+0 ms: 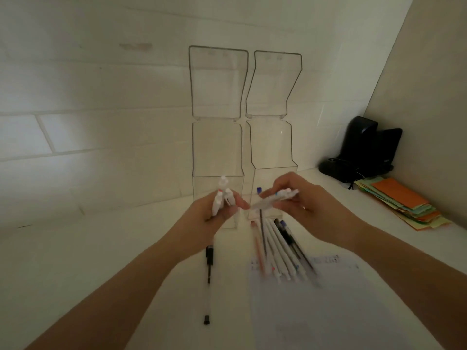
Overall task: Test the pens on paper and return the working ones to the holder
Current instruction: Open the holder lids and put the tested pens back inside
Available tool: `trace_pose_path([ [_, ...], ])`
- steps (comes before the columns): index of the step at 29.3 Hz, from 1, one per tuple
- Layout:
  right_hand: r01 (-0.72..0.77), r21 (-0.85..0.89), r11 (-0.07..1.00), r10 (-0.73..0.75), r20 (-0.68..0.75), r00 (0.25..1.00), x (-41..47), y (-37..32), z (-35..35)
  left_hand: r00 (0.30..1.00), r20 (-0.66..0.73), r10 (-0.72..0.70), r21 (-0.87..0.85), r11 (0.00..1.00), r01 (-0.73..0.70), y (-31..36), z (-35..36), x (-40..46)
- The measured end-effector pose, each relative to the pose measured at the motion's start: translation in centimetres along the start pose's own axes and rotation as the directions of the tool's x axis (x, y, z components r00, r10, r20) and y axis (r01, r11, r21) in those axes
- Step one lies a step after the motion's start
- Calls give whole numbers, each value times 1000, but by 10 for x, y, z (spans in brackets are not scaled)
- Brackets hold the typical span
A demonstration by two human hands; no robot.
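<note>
Both hands raised side by side, left (217, 210) and right (295, 198), fingers curled in a grip.

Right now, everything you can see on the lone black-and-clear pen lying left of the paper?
The black-and-clear pen is slim, with a clear barrel, a black grip section and clip at its far end and a small black cap at its near end. It lies flat on the white counter, lengthwise away from the person, apart from the pile of pens. It sits just below the left hand, under the left wrist; nothing grips it.
</note>
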State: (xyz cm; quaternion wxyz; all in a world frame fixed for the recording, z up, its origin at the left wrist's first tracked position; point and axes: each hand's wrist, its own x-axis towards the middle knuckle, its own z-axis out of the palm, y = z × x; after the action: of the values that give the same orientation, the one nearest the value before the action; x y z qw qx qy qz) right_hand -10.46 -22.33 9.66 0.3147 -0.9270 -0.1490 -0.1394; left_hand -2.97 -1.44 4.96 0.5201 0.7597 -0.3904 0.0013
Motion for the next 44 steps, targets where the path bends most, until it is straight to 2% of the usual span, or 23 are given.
trace_pose_path([
  [2,-75,217,973,88,-51,995,9,-2,-9,996,-76,-41,-159,987,29,8,-8,7],
  [4,-165,390,906,189,-24,982,16,0,-15,987,-144,-67,-313,950,19,9,-15,13],
  [9,-330,478,814,319,107,942,25,10,-7,972,-203,-116,-467,884,8,16,-18,19],
  [12,-305,519,799,336,35,941,30,3,-11,968,-217,-127,-478,878,8,16,-19,20],
  [14,-255,495,831,324,-58,944,34,-7,-24,968,-231,-97,-488,872,-29,19,-23,22],
  [17,-74,560,825,244,-236,941,41,-31,-42,957,-289,-6,-491,859,-143,33,-37,33],
  [20,66,489,870,152,-394,907,55,-52,-43,929,-369,38,-460,861,-218,45,-50,55],
  [23,48,376,925,131,-436,890,74,-57,-25,914,-406,-5,-389,906,-168,44,-47,71],
  [27,-136,176,975,184,-288,940,92,-44,7,940,-305,-151,-266,962,69,35,-32,78],
  [29,-196,174,965,233,-226,946,93,-36,17,948,-269,-169,-213,971,113,36,-31,82],
  [32,-203,143,969,229,-205,951,91,-29,22,956,-209,-206,-186,968,168,38,-29,83],
  [36,-193,194,962,224,-155,962,87,-29,18,960,-211,-184,-200,969,142,34,-28,80],
  [40,-128,189,974,172,-237,956,78,-29,3,934,-320,-156,-215,973,88,35,-27,75],
  [42,-102,159,982,139,-248,959,65,-27,-9,908,-416,-60,-124,992,8,40,-26,66],
  [44,-124,78,989,134,-130,982,43,-22,-17,905,-415,91,46,996,-79,45,-23,48],
])
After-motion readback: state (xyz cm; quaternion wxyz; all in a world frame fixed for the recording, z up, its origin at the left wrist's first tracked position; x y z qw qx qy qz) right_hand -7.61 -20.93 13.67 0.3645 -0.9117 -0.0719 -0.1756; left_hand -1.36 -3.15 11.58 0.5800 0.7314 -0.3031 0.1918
